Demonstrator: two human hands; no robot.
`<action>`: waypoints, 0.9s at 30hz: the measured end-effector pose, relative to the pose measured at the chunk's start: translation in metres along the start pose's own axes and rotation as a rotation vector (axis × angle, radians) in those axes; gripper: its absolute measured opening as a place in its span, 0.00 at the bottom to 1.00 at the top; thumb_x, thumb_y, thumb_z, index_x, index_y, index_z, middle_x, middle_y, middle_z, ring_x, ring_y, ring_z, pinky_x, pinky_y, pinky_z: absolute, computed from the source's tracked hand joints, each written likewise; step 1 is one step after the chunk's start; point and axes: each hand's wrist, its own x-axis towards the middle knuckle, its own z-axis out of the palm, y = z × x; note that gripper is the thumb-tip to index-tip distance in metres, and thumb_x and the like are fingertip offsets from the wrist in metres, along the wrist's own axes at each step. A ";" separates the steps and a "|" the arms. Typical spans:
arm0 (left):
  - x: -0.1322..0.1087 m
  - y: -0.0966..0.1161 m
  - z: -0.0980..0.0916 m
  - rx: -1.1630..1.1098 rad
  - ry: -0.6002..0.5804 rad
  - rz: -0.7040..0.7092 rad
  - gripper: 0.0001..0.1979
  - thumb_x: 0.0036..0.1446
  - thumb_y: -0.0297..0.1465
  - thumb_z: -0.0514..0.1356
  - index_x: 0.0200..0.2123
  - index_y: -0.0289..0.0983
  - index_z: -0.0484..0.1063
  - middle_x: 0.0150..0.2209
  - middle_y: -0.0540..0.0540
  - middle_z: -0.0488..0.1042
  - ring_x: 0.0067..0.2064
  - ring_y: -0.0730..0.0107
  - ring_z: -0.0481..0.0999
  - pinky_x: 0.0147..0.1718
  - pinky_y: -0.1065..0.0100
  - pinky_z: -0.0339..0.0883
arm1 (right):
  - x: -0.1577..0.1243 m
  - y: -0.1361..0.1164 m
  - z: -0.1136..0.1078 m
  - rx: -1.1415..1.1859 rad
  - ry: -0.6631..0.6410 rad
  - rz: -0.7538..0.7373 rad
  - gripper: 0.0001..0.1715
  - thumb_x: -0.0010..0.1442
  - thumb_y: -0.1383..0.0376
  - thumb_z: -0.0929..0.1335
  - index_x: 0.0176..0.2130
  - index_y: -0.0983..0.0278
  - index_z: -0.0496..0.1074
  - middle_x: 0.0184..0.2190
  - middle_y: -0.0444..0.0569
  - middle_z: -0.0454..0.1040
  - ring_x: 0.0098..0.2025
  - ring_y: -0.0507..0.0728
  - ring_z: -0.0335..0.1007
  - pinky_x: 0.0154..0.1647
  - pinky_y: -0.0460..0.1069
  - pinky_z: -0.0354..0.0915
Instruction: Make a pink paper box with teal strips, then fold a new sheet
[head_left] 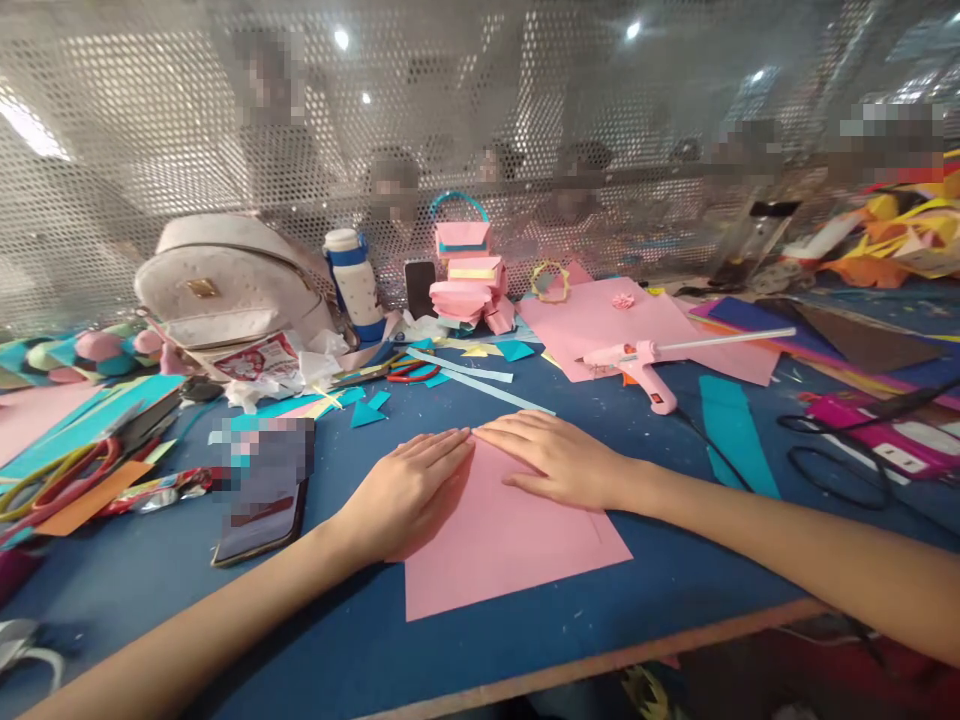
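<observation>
A pink sheet of paper [510, 550] lies on the blue table in front of me. My left hand [412, 490] rests on its left side, fingers stretched out together and pointing to the far edge. Flat across the far part of the same sheet is my right hand [551, 455], its thumb apart from the fingers. The fingertips of both hands nearly meet at the far edge of the paper, which they partly cover. Neither hand grasps anything. Beyond the right hand lies a pink hot glue gun [634, 365] with a clear glue stick in its back.
A phone [266, 500] lies left of my left hand, near scissors [90, 470]. Behind stand a white backpack [232, 280], a bottle [354, 285] and folded pink paper boxes [465, 285]. A power strip [892, 435] with cables is at right. Perforated metal closes off the back.
</observation>
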 end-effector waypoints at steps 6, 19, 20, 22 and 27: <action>-0.008 0.001 -0.001 -0.042 0.062 0.069 0.22 0.67 0.25 0.49 0.63 0.37 0.60 0.63 0.40 0.66 0.62 0.57 0.67 0.57 0.52 0.66 | -0.002 -0.002 0.003 0.039 0.047 -0.002 0.27 0.69 0.59 0.63 0.64 0.64 0.61 0.61 0.53 0.67 0.61 0.61 0.61 0.62 0.60 0.58; -0.010 -0.004 0.003 -0.066 0.084 0.068 0.21 0.68 0.25 0.48 0.62 0.38 0.63 0.62 0.37 0.66 0.62 0.56 0.67 0.57 0.51 0.67 | -0.001 0.000 0.007 0.000 0.010 -0.070 0.29 0.71 0.58 0.61 0.66 0.66 0.56 0.63 0.55 0.63 0.63 0.61 0.58 0.64 0.60 0.57; -0.011 -0.003 0.003 -0.064 0.085 0.071 0.21 0.68 0.25 0.48 0.62 0.38 0.63 0.62 0.37 0.66 0.62 0.56 0.67 0.57 0.51 0.66 | -0.001 0.001 0.006 0.000 0.005 -0.069 0.29 0.71 0.58 0.61 0.66 0.66 0.56 0.63 0.55 0.63 0.63 0.61 0.58 0.64 0.60 0.57; -0.011 -0.002 0.003 -0.064 0.088 0.077 0.21 0.67 0.25 0.48 0.62 0.38 0.63 0.62 0.37 0.67 0.62 0.57 0.68 0.58 0.52 0.66 | -0.001 0.001 0.005 0.004 -0.008 -0.069 0.30 0.71 0.58 0.61 0.66 0.66 0.56 0.63 0.55 0.64 0.63 0.61 0.58 0.64 0.60 0.57; -0.012 -0.001 0.002 -0.042 0.093 0.091 0.20 0.67 0.25 0.49 0.61 0.38 0.64 0.62 0.37 0.67 0.62 0.57 0.68 0.57 0.53 0.68 | -0.001 0.001 0.003 0.011 -0.024 -0.087 0.30 0.70 0.57 0.61 0.66 0.66 0.57 0.63 0.55 0.64 0.63 0.61 0.59 0.64 0.60 0.57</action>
